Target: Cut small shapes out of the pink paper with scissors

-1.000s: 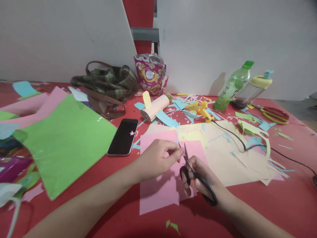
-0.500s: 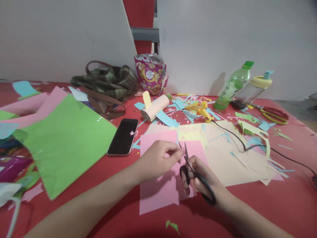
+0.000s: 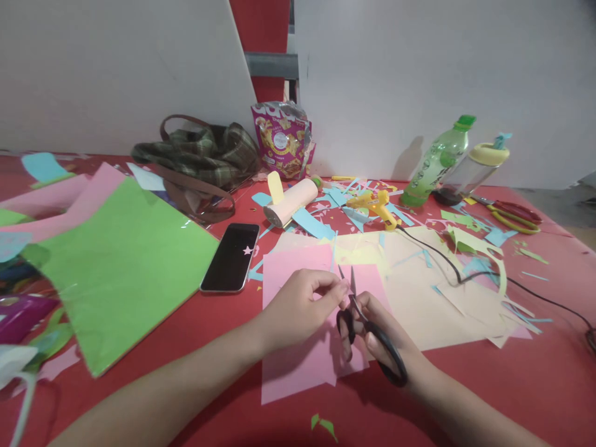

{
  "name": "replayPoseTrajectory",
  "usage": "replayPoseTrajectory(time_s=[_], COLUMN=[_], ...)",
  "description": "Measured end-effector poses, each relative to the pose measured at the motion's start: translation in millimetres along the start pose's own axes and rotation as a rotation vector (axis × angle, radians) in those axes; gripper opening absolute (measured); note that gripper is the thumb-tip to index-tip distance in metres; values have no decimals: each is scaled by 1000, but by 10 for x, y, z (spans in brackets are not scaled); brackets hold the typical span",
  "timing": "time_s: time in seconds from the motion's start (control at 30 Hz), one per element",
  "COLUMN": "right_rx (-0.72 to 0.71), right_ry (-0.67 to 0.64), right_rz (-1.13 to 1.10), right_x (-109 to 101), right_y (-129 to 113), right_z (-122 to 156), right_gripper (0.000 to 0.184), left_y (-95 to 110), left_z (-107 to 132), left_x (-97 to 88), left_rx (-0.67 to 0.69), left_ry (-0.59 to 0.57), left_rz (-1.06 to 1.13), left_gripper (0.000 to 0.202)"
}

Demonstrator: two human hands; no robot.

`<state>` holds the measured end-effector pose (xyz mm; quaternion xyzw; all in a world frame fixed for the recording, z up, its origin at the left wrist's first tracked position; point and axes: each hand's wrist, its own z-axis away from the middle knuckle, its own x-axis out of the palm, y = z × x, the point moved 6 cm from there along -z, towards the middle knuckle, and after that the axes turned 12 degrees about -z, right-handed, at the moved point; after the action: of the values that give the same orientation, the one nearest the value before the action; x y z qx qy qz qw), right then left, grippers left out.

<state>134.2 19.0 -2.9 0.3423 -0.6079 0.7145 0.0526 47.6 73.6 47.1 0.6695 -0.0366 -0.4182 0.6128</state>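
Left hand: thumb and forefinger pinched together by the blades, apparently on a small scrap; too small to make out
Right hand: grasping scissors, fingers in black loops, blades parted, tips pointing away from wearer
Scissors position: raised above pink paper, just beside left fingertips
Grip reason: loop hold presumably lets blades work; pinch likely steadies scrap close to them
Phone: flat left of pink paper, screen dark; pink star on it, probably so it stays findable
Glue gun: lies beyond pink paper, likely set back to keep nozzle off hands
Bench: red, strewn with paper offcuts; green sheet left, green-capped bottle back right
Back edge: plaid bag, snack bag beside it
Room: white panels behind; grey bar crosses gap between them
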Motion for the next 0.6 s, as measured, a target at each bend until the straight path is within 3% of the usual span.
replayPoseTrajectory(time_s=[0.6], right_rx=[-63], right_ry=[70], right_rz=[22], right_x=[-41], right_y=[35], right_z=[-8], right_gripper=[29], left_y=[-127], left_z=[69], left_x=[277], left_rx=[-97], left_ry=[50], left_rz=[400], left_gripper=[31])
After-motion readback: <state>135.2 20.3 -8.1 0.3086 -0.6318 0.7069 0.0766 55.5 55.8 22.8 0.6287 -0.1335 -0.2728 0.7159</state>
